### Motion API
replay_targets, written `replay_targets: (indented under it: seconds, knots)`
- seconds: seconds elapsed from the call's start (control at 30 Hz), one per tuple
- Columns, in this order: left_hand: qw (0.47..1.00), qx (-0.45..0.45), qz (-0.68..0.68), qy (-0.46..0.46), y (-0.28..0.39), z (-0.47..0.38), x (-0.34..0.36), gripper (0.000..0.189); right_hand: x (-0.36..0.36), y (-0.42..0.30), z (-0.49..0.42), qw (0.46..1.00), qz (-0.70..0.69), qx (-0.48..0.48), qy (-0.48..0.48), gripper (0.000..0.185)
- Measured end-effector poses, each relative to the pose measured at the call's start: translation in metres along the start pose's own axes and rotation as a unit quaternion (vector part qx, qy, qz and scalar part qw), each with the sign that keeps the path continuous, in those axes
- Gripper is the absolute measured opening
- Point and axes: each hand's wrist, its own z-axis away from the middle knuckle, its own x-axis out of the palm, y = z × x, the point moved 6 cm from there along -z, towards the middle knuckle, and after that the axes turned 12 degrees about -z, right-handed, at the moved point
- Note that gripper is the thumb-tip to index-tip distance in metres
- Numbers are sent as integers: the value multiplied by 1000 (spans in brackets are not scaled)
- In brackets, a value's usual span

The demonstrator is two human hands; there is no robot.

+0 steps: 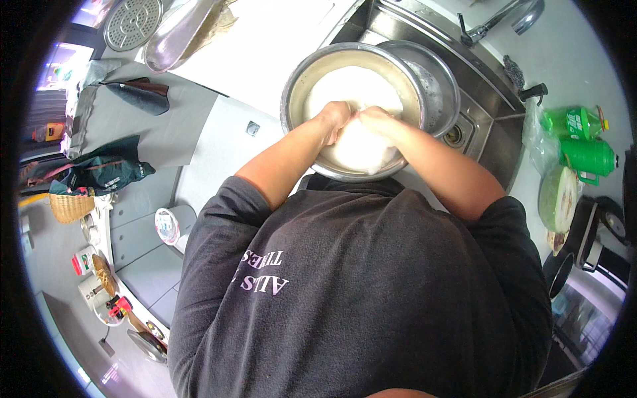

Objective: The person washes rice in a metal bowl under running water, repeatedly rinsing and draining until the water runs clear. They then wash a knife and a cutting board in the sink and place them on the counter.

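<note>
A wide stainless steel basin (291, 94) stands before me, overlapping the sink's edge. Inside lies a white mass (353, 149), too bright to tell whether it is cloth, dough or something else. My left hand (334, 119) is curled into a fist on it. Close beside it, my right hand (376, 121) has its fingers bent around the white material near the basin's middle. The fingertips of both hands are largely hidden. A second metal basin (450, 94) with wet, foamy-looking contents sits partly under the first, on its right.
The steel sink (502, 129) has a faucet (477, 34) behind it. On the right stand a green bottle (572, 123), a green jug (589, 156) and a cut winter melon (557, 196). A perforated steamer plate (133, 22) lies far left. A white bucket (174, 224) is lower left.
</note>
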Motion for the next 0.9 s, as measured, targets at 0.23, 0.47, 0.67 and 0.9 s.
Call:
replay_targets:
  seconds: [0.23,0.47,0.67,0.9]
  knots:
    - [937,27,346,-25,15,12,3,48,27,-25,41,926,-376,-14,20,59]
    - [901,155,386,-119,38,34,16,52,3,-44,-14,920,-113,-344,149,65]
    - [957,173,-233,-4,28,16,-23,48,-30,-66,0,862,388,-283,164,44]
    - [562,164,-796,150,26,28,-7,79,-4,-41,7,814,477,-325,69,73]
